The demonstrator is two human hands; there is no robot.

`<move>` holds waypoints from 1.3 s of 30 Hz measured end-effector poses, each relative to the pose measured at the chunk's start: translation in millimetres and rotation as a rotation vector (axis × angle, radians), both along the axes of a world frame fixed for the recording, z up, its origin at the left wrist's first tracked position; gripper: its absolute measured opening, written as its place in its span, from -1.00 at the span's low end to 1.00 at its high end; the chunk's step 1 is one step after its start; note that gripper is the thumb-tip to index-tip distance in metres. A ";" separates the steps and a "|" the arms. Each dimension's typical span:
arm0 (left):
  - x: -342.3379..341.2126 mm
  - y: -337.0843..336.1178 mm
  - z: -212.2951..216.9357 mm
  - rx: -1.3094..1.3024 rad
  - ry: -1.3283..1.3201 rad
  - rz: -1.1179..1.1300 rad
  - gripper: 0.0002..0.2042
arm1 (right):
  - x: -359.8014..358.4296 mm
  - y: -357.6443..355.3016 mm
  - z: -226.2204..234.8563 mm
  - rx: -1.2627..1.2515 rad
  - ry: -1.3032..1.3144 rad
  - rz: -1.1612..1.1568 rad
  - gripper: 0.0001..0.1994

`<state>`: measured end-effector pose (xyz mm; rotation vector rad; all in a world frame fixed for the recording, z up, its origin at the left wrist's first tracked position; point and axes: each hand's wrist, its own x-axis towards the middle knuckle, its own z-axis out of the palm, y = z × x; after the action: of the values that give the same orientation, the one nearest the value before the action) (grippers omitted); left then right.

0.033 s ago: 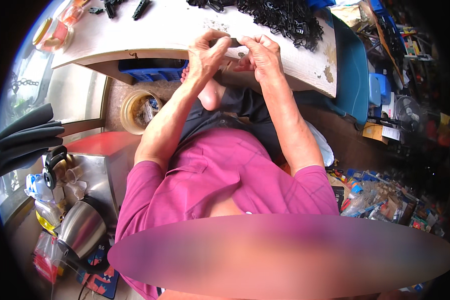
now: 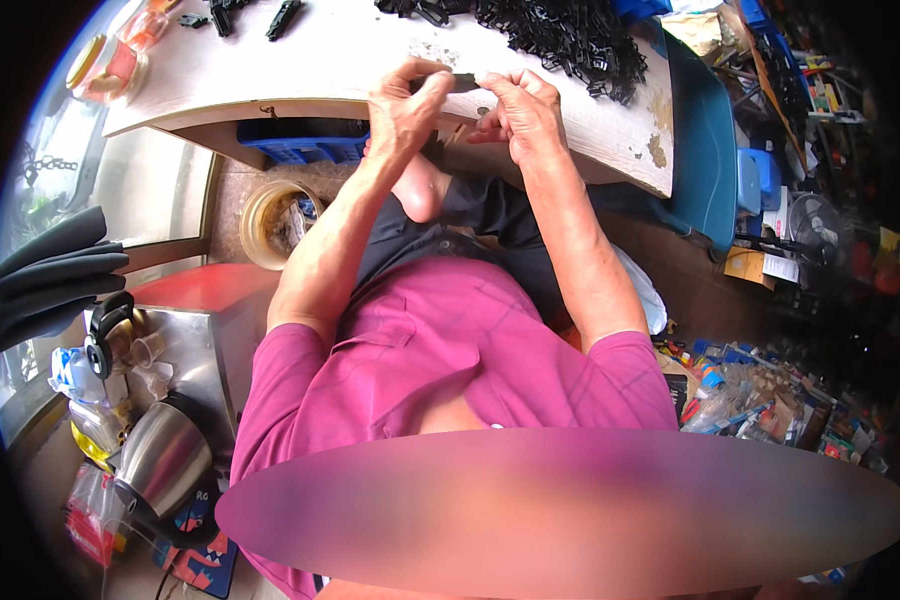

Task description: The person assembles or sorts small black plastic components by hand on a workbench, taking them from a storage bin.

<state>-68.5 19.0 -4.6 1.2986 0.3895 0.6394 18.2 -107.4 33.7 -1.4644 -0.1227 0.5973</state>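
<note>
Between my hands, above the front edge of the white table (image 2: 300, 60), is a small dark strip-like piece (image 2: 464, 84); its exact kind is too small to make out. My left hand (image 2: 403, 108) pinches the left end with thumb and bent fingers. At the right end, the thumb and forefinger of my right hand (image 2: 526, 112) are closed on it, while the lower fingers curl loosely. A large heap of black plastic parts (image 2: 570, 40) lies beyond my right hand. Several similar black pieces (image 2: 284, 18) rest apart at the far left.
A lidded jar (image 2: 105, 68) stands at the table's left end. Under the table is a blue crate (image 2: 300, 145), with a round bucket (image 2: 275, 222) on the floor. A teal chair (image 2: 705, 150) is at right. A steel kettle (image 2: 165, 455) sits lower left, beside a metal cabinet (image 2: 195, 350).
My left hand has shifted slightly left, away from the right hand. More of the dark piece now shows between them. The right hand looks nearly still.
</note>
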 end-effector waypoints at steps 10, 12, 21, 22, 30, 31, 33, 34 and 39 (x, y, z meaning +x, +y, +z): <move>-12.7 61.9 2.0 -0.026 -0.143 0.063 -0.62 | 37.0 56.1 23.9 -0.235 -0.099 -0.014 -0.86; -15.9 59.7 2.0 -0.034 -0.102 0.089 -0.63 | 44.6 72.3 19.8 -0.255 -0.173 -0.011 -0.86; -19.6 56.4 -1.6 -0.137 -0.118 0.132 -0.66 | 70.3 114.0 7.3 -0.506 -0.474 0.155 -0.67; -20.4 55.4 -0.4 -0.143 -0.103 0.137 -0.67 | 70.6 115.8 7.4 -0.508 -0.476 0.159 -0.67; -21.0 54.1 0.5 -0.126 -0.076 0.149 -0.68 | 72.0 122.2 6.5 -0.609 -0.514 0.198 -0.67; -20.9 54.1 -0.2 -0.127 -0.075 0.149 -0.68 | 72.7 121.5 5.1 -0.608 -0.536 0.201 -0.68; -20.8 54.2 -1.4 -0.122 -0.059 0.157 -0.68 | 73.7 121.9 1.5 -0.611 -0.545 0.188 -0.71; -20.6 54.2 -1.3 -0.123 -0.057 0.157 -0.68 | 74.3 122.0 -0.1 -0.613 -0.556 0.174 -0.74; -20.0 53.5 -1.3 -0.142 -0.089 0.161 -0.69 | 78.6 117.2 -7.5 -0.588 -0.551 0.142 -0.80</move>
<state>-88.5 72.5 -5.9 1.1068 0.4614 0.7878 96.8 9.8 26.1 -2.1835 -0.5193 0.3354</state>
